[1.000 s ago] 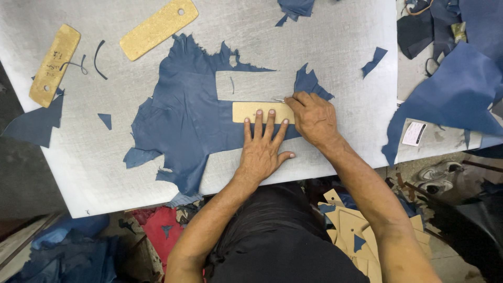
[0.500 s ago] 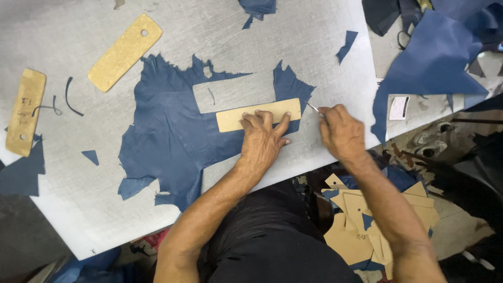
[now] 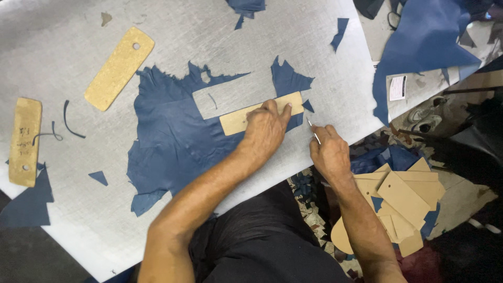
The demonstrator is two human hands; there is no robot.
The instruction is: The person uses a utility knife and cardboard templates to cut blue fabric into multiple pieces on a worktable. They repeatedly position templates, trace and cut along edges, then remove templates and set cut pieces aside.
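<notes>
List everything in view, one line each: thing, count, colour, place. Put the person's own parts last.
Leather sheet: one, dark blue, table centre, with a rectangular hole cut out.
Template under hand: one, tan, on the sheet's lower right.
Spare templates: two, tan, one upper left, one at the left edge.
Leather scraps: several, blue, scattered over the table.
Table: one, grey-white.
Leather pile: one, blue, upper right.
Card pieces: a stack, tan, on the floor to the right.
Cutting tool: one, thin, metal, in the right hand.
Left hand: pressing the template.
Right hand: at the table edge.
</notes>
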